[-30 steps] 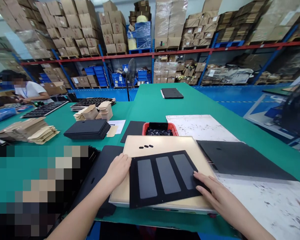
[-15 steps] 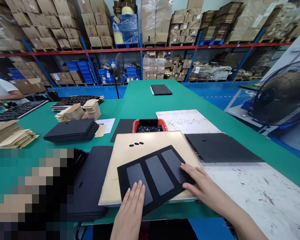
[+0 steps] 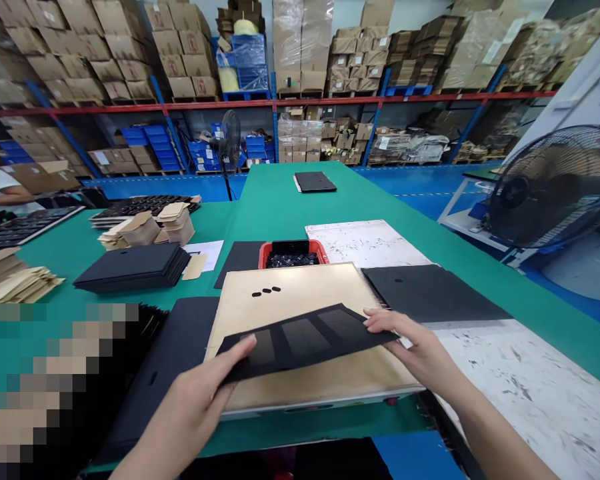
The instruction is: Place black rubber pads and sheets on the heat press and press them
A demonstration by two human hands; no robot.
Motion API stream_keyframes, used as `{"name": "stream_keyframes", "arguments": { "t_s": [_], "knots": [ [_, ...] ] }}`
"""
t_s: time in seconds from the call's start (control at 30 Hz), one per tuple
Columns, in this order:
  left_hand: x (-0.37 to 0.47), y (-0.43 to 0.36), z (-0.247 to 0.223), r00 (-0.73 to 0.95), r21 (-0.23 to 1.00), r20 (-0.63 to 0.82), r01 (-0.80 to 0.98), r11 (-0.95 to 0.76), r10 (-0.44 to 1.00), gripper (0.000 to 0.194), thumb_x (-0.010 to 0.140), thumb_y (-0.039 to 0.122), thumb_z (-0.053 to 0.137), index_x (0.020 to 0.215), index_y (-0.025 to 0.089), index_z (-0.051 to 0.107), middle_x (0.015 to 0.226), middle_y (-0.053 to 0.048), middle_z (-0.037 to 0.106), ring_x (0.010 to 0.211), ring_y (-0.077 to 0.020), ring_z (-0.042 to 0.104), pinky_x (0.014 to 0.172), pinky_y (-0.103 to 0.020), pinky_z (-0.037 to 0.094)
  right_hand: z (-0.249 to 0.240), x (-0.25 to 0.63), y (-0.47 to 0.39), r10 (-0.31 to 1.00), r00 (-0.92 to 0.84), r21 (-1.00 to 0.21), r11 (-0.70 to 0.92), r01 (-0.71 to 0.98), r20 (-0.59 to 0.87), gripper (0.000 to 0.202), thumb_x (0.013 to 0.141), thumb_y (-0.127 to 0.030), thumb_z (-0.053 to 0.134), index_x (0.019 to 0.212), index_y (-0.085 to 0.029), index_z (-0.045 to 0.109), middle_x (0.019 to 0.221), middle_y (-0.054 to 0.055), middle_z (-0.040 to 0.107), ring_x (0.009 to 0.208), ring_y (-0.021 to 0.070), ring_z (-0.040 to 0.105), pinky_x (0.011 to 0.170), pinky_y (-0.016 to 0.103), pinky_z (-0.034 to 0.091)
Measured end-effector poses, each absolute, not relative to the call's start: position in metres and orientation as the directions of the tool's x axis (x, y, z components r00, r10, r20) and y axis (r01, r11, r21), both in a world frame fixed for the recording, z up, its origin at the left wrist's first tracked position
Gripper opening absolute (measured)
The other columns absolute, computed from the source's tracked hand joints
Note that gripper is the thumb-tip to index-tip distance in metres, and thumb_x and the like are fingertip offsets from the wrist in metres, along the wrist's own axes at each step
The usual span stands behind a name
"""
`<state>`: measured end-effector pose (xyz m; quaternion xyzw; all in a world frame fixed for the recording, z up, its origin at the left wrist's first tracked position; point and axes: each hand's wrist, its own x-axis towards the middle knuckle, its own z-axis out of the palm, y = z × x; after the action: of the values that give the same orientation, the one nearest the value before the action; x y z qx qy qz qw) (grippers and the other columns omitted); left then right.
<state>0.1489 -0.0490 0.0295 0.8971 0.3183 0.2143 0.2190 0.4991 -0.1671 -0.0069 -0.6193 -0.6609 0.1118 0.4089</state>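
Note:
A black sheet with three dark grey window panels (image 3: 307,338) is tilted up over a pale, flat-topped board (image 3: 325,377), its near edge raised. My left hand (image 3: 200,393) pinches its left end, thumb on top and fingers underneath. At the right end my right hand (image 3: 405,337) grips the sheet's edge between thumb and fingers. Three small black oval pieces (image 3: 267,291) lie on the board's far left part. Behind the board stands a red basket (image 3: 323,252) filled with small black, shiny pieces.
Left of the board lies a stack of large black sheets (image 3: 180,353); farther off is another black stack (image 3: 130,267). Black sheets (image 3: 440,293) rest on a stained white board (image 3: 545,387) at right. A caged fan (image 3: 555,193) stands to the right. A person's arm (image 3: 10,195) shows far left.
The black windowed sheet lay nearly flat under both hands; now its near edge is lifted. My left hand has moved left and gripped its end. My right hand has closed on the other end.

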Motion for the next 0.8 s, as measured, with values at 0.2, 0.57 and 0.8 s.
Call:
{"name": "stream_keyframes", "arguments": {
  "t_s": [0.2, 0.57, 0.8],
  "knots": [
    [0.173, -0.015, 0.062, 0.385, 0.782, 0.194, 0.495, -0.379, 0.902, 0.060, 0.076, 0.048, 0.062, 0.131, 0.029, 0.047, 0.114, -0.002, 0.067, 0.091, -0.0250, 0.067, 0.066, -0.033, 0.060, 0.034, 0.505, -0.132, 0.934, 0.313, -0.872, 0.000, 0.489, 0.175, 0.036, 0.079, -0.053, 0.060, 0.092, -0.019, 0.059, 0.086, 0.007, 0.066, 0.080, 0.0224, 0.063, 0.069, 0.035, 0.052],
    [0.193, -0.012, -0.035, 0.676, 0.279, -0.123, 0.727, -0.628, 0.727, 0.080, 0.084, 0.062, 0.041, 0.145, 0.012, 0.023, 0.152, -0.013, 0.013, 0.140, -0.0281, 0.006, 0.114, -0.049, 0.015, -0.055, 0.492, -0.121, 0.990, 0.137, -0.256, -0.141, 0.956, -0.034, 0.079, 0.088, -0.061, 0.024, 0.145, -0.007, 0.023, 0.149, 0.015, 0.022, 0.139, 0.0245, 0.016, 0.114, 0.046, 0.010],
    [0.215, -0.023, -0.045, 0.636, 0.247, -0.034, 0.752, -0.611, 0.771, 0.093, 0.081, 0.071, 0.034, 0.144, 0.005, 0.019, 0.151, -0.020, 0.012, 0.140, -0.0314, 0.008, 0.113, -0.051, 0.017, -0.048, 0.499, -0.096, 0.983, 0.178, -0.062, -0.180, 0.982, -0.034, 0.074, 0.090, -0.057, 0.027, 0.140, -0.003, 0.032, 0.143, 0.020, 0.034, 0.136, 0.0290, 0.024, 0.111, 0.054, 0.002]
  ]
}}
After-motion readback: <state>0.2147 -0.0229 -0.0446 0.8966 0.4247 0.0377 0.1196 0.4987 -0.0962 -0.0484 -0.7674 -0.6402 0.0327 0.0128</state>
